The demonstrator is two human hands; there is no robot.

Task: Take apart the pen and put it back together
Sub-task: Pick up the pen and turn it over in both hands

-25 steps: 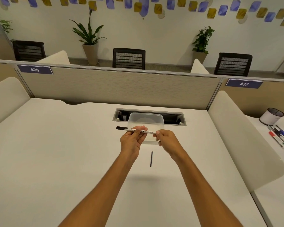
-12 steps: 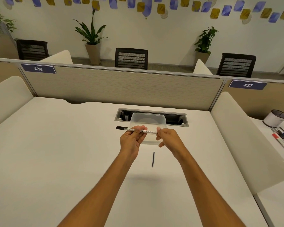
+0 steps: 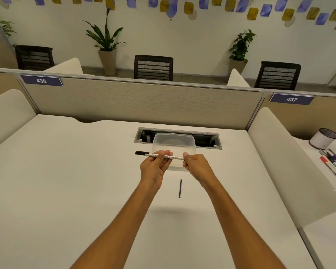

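A white whiteboard pen with a black cap at its left end is held level above the desk, in front of a clear plastic container. My left hand pinches the barrel near its middle. My right hand grips the pen's right end, which its fingers hide. A thin black rod, a pen part, lies loose on the white desk just below my hands.
A cable tray opening sits behind the container. Padded dividers stand at the left and at the right. On the neighbouring desk to the right are several markers and a mesh cup.
My hands and the pen keep nearly the same pose. My right hand has shifted slightly on the pen's right end. The black rod has not moved.
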